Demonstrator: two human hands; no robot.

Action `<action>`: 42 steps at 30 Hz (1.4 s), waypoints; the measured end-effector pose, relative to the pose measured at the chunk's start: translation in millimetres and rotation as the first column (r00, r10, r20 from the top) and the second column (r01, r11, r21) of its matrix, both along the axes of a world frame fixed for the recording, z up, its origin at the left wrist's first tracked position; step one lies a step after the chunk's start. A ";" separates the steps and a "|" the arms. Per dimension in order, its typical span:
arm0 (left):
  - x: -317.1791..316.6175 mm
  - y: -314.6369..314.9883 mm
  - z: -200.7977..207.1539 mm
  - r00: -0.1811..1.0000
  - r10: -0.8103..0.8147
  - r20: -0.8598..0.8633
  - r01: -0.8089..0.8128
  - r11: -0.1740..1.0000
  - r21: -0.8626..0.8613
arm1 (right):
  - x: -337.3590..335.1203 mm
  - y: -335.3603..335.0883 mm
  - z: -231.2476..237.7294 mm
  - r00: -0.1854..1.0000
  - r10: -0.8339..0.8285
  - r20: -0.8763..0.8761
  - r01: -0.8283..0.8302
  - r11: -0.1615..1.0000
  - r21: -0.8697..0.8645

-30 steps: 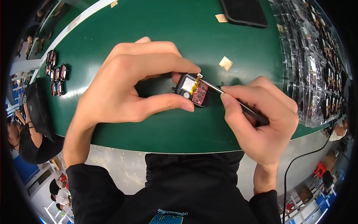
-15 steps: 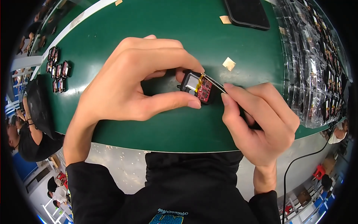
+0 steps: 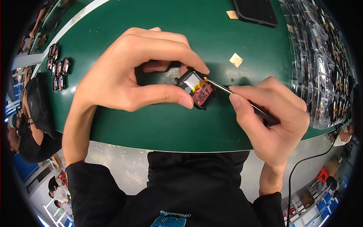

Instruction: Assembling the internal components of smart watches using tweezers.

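Between the thumb and forefinger of my left hand [image 3: 124, 72] is a small black device housing [image 3: 197, 90], tilted above the green table. Inside it show a silver battery cell [image 3: 191, 81], a strip of yellow tape and a red circuit board [image 3: 202, 94]. My right hand [image 3: 274, 117] is closed in a pinch on slim tweezers [image 3: 223, 87] with a dark handle. The tweezers' tip touches or nearly touches the housing's upper right edge, by the end of the yellow tape. My left forefinger lies right beside that spot.
On the green table [image 3: 166, 130], several similar housings [image 3: 56, 68] sit at the far left. Stacked clear plastic trays [image 3: 315, 68] with more units line the right side. A black phone [image 3: 256, 11] and a small pale square piece [image 3: 236, 60] lie beyond my hands. Another person [image 3: 34, 140] sits at left.
The housing has turned in my left hand and shifted slightly left. My right hand has moved a little right, showing more of the tweezers, whose tip remains at the housing's edge.
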State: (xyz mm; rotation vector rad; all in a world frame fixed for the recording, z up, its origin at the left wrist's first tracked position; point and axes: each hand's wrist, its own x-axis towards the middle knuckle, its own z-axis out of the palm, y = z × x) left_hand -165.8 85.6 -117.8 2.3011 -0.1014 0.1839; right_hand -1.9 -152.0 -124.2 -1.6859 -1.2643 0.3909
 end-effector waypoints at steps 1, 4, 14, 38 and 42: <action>-0.2 -0.2 -0.7 1.000 0.000 -0.003 0.000 1.000 0.001 | -0.2 0.0 -1.0 1.000 -0.003 -0.011 0.003 1.000 -0.003; -0.8 -0.4 -2.0 1.000 0.004 0.009 -0.003 1.000 -0.008 | -1.7 0.4 0.3 1.000 -0.015 -0.023 0.015 1.000 -0.006; -0.8 -2.3 3.1 0.999 -0.009 -0.035 0.010 0.999 0.033 | -3.3 1.6 -2.0 1.000 -0.001 -0.001 0.001 1.000 -0.006; 3.7 -11.8 11.2 0.996 -0.034 0.087 0.007 0.958 0.288 | -0.9 -3.3 -0.1 0.975 -0.195 -0.107 0.209 0.969 0.134; 6.5 -19.0 15.2 0.997 0.056 0.054 -0.065 0.980 0.186 | 0.8 -5.1 0.0 0.976 -0.169 -0.138 0.193 0.964 0.186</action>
